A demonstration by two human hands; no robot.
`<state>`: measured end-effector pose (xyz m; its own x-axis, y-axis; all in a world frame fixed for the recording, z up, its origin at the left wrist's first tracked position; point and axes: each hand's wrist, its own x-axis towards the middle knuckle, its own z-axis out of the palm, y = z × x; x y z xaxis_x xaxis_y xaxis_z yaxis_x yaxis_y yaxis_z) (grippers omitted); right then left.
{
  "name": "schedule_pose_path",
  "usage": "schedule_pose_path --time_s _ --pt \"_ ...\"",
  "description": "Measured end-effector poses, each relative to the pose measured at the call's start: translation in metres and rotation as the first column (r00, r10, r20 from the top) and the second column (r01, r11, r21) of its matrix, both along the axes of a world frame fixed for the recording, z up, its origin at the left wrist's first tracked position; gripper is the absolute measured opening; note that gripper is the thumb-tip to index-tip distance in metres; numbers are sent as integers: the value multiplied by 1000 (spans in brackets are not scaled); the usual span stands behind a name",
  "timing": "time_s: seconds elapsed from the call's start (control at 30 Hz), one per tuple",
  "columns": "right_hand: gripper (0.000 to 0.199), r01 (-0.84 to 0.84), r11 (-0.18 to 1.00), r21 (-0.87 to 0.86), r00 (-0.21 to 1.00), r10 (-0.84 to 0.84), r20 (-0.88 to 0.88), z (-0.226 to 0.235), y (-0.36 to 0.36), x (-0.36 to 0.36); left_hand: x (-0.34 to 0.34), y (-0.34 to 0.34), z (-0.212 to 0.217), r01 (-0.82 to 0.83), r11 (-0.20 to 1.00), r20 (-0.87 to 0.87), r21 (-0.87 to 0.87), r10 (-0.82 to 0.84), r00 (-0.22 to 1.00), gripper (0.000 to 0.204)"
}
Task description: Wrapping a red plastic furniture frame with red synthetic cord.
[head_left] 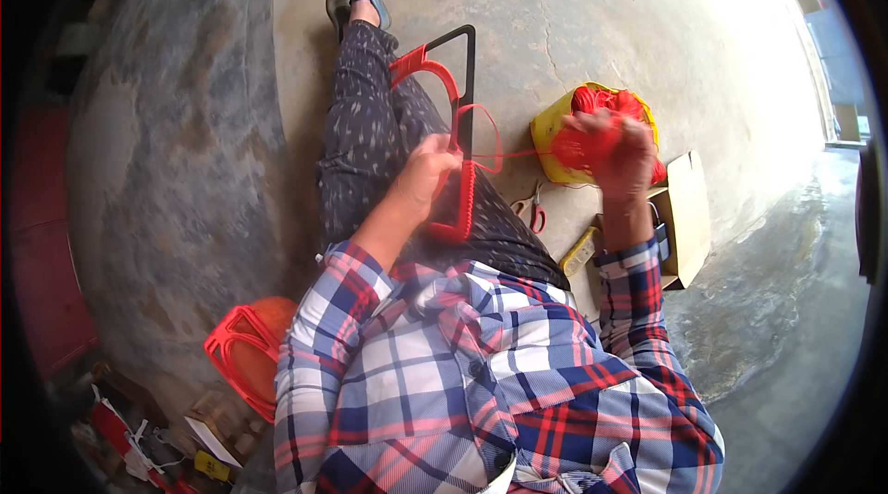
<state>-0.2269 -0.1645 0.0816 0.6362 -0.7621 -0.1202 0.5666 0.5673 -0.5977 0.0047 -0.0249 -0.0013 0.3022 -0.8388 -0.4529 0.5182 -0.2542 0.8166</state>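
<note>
Red cord (pixel 518 154) at frame centre, stretched from black triangular frame (pixel 465 78) to bundle. Left hand (pixel 427 175) clasped on the frame's red-wrapped bar; right hand (pixel 618 154) closed around red cord bundle, centre right. Yellow bag (pixel 548 138) behind, scissors (pixel 535 212) on floor, cardboard box (pixel 689 207) right.

Bare concrete floor (pixel 601 22) lies open far ahead and out to the left. On the right it's crowded: yellow bag (pixel 553 138), scissors (pixel 535 210) and cardboard box (pixel 689 212) sit close together. Near left, a red stool (pixel 245 355) blocks the way.
</note>
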Motion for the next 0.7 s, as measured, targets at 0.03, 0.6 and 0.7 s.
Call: schedule_pose_path --time_s 0.03,0.6,0.7 --pt "22 86 996 -3 995 -85 44 -13 -17 -23 -1 1 6 98 995 -71 7 -97 993 35" --pt "16 -390 908 -152 716 195 -670 -19 49 65 -9 5 29 178 984 -169 11 -173 970 29" --pt "19 -250 942 -223 850 103 -516 27 40 44 -5 4 22 194 981 -216 16 -186 959 26"
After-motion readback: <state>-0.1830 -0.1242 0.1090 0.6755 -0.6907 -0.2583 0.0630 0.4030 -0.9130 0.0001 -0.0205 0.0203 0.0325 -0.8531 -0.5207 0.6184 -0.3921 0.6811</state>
